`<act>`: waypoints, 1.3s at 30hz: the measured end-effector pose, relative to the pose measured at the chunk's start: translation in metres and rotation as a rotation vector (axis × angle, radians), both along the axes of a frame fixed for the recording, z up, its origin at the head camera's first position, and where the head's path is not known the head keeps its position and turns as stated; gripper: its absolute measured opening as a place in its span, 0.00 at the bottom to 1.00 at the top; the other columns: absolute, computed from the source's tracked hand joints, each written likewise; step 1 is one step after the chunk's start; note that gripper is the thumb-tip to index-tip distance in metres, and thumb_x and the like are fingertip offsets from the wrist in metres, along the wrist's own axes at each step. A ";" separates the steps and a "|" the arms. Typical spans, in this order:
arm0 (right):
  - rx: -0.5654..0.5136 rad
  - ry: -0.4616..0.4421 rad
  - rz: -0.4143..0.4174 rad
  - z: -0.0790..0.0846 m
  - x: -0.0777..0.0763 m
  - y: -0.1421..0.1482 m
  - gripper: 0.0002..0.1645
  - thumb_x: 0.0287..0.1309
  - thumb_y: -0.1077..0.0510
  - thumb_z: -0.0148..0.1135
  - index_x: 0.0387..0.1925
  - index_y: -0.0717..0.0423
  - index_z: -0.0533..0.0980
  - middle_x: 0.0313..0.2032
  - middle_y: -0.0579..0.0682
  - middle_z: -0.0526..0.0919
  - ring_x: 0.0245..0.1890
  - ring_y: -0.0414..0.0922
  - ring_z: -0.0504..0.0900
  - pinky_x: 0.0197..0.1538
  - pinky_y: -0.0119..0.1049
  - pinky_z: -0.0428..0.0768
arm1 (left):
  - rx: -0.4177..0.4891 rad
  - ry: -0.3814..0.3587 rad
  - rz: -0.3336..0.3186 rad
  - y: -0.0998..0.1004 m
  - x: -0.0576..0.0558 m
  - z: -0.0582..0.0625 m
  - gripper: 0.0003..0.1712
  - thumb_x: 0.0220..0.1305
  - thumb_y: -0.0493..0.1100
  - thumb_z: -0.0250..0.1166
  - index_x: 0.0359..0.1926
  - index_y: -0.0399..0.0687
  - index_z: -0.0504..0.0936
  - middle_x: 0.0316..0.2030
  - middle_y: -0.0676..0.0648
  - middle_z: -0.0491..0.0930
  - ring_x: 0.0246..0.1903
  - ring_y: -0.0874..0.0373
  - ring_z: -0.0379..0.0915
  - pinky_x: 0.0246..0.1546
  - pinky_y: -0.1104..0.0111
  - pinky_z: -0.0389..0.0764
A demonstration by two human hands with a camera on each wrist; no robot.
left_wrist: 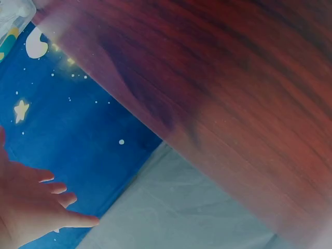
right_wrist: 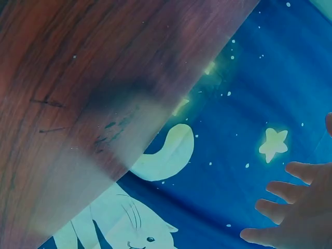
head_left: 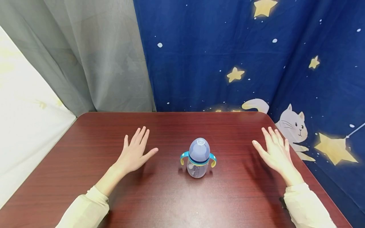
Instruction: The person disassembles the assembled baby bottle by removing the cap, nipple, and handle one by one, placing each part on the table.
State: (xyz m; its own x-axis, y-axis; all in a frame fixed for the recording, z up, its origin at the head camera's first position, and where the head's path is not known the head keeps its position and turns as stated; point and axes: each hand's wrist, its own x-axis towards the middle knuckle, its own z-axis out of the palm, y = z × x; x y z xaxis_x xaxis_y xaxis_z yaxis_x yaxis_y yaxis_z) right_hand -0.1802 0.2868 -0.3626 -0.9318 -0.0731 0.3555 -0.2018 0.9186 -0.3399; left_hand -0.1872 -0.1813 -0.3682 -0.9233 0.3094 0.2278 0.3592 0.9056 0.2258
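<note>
A baby bottle [head_left: 198,158] stands upright near the middle of the table in the head view. It has a pale blue domed cap, a clear body with printed marks, and two blue and yellow side handles. To its left, my left hand [head_left: 133,155] hovers over the table with fingers straight and spread. My right hand [head_left: 275,153] is held the same way, well to the bottle's right. Neither hand touches it. The left wrist view shows the left hand [left_wrist: 33,202] and a corner of the bottle [left_wrist: 11,28]. Only the right hand [right_wrist: 295,205] appears in the right wrist view.
The reddish-brown wooden table [head_left: 159,202] has rounded far corners. Behind it hang a grey curtain [head_left: 111,57] and a dark blue curtain [head_left: 199,63] with stars and a white cat. A white cloth [head_left: 25,120] borders the left side.
</note>
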 end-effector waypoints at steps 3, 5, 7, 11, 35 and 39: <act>0.000 0.005 0.002 0.001 0.000 -0.001 0.40 0.63 0.40 0.44 0.65 0.64 0.53 0.64 0.68 0.50 0.66 0.60 0.40 0.58 0.65 0.33 | 0.000 0.016 -0.008 0.000 0.000 0.001 0.47 0.63 0.67 0.45 0.69 0.38 0.48 0.69 0.40 0.43 0.68 0.49 0.31 0.58 0.41 0.34; 0.000 0.011 0.005 0.003 -0.001 -0.002 0.39 0.63 0.40 0.44 0.65 0.64 0.54 0.64 0.68 0.51 0.66 0.60 0.41 0.58 0.65 0.34 | 0.009 0.032 -0.021 0.001 0.000 0.003 0.45 0.64 0.65 0.46 0.69 0.38 0.49 0.68 0.40 0.45 0.67 0.49 0.33 0.58 0.41 0.36; 0.001 0.021 0.011 0.005 -0.002 -0.004 0.39 0.63 0.40 0.44 0.64 0.64 0.56 0.64 0.68 0.52 0.66 0.61 0.42 0.58 0.65 0.35 | 0.036 0.050 -0.048 0.003 -0.001 0.004 0.44 0.63 0.63 0.48 0.68 0.37 0.50 0.68 0.40 0.48 0.67 0.48 0.38 0.58 0.42 0.39; -0.003 0.047 0.028 0.014 -0.005 -0.010 0.37 0.63 0.41 0.45 0.63 0.63 0.58 0.63 0.67 0.55 0.65 0.60 0.46 0.59 0.63 0.38 | 0.141 0.040 -0.139 0.009 -0.002 0.004 0.47 0.58 0.62 0.57 0.68 0.38 0.53 0.65 0.40 0.55 0.64 0.46 0.49 0.59 0.46 0.47; 0.053 -0.007 0.342 0.065 0.001 -0.119 0.32 0.57 0.34 0.50 0.58 0.46 0.71 0.55 0.49 0.74 0.55 0.49 0.70 0.51 0.52 0.68 | 0.415 -0.349 -0.503 0.079 -0.012 -0.034 0.54 0.43 0.56 0.73 0.67 0.43 0.56 0.47 0.47 0.77 0.44 0.59 0.73 0.47 0.58 0.71; 0.089 -0.020 0.385 0.059 0.003 -0.134 0.34 0.54 0.31 0.51 0.57 0.43 0.72 0.53 0.47 0.75 0.53 0.47 0.72 0.48 0.50 0.71 | 0.442 -0.370 -0.547 0.085 -0.014 -0.039 0.49 0.44 0.54 0.73 0.65 0.46 0.59 0.42 0.50 0.77 0.37 0.58 0.73 0.40 0.61 0.74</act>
